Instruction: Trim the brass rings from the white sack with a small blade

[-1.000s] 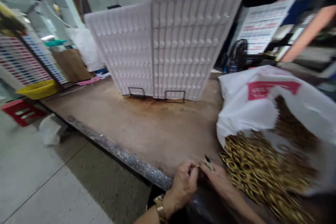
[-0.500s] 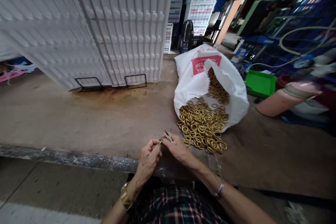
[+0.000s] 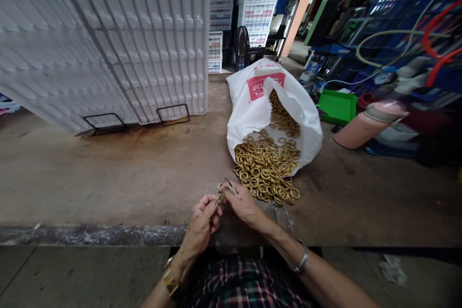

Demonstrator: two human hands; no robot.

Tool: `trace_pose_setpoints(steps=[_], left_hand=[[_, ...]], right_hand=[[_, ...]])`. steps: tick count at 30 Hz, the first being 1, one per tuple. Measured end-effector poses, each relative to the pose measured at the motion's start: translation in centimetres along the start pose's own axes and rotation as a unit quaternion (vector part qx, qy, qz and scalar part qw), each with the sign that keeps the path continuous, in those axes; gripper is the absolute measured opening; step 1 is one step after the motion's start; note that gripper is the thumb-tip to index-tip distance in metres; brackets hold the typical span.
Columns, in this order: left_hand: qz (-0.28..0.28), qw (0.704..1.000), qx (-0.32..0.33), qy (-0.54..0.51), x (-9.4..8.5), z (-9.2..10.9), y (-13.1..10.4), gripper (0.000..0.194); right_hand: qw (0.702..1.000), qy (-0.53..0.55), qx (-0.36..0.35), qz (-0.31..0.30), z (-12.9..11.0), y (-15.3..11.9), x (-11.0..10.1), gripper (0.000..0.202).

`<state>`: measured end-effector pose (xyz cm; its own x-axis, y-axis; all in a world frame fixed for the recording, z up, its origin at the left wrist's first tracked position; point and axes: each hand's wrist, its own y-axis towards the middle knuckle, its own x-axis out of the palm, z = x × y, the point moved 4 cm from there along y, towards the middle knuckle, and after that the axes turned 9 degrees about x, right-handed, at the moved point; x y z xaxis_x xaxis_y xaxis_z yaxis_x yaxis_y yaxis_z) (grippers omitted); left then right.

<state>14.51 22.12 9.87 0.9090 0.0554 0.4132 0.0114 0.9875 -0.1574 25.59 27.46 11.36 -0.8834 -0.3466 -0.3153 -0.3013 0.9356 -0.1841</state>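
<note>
Near the table's front edge my two hands meet. My left hand (image 3: 202,219) pinches a small brass ring (image 3: 219,197) between thumb and fingers. My right hand (image 3: 242,202) has its fingertips at that ring and holds a small pointed tool (image 3: 231,187) with a dark tip. Another ring shows just beyond the right fingertips. Right of my hands, a heap of brass rings (image 3: 265,166) spills out of a white sack (image 3: 245,115) lying open toward me, with more rings inside it.
White ribbed trays (image 3: 144,38) stand upright at the back left on black wire stands (image 3: 173,114). To the right of the sack are a green tray (image 3: 337,107) and a pink bottle (image 3: 364,126). Stacked crates (image 3: 258,14) and a black fan (image 3: 241,47) stand behind the table (image 3: 108,178).
The view has shifted, so the sack and trays appear further left. A ring now shows beyond my right fingertips. Both hands remain together, the tool still in the right one.
</note>
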Motion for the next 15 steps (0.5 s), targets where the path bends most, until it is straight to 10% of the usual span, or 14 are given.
trace_pose_setpoints(steps=[15], left_hand=[[0.040, 0.994, 0.006, 0.105, 0.1, 0.2, 0.1, 0.043]], right_hand=[[0.925, -0.377, -0.039, -0.018, 0.6, -1.5, 0.6, 0.026]])
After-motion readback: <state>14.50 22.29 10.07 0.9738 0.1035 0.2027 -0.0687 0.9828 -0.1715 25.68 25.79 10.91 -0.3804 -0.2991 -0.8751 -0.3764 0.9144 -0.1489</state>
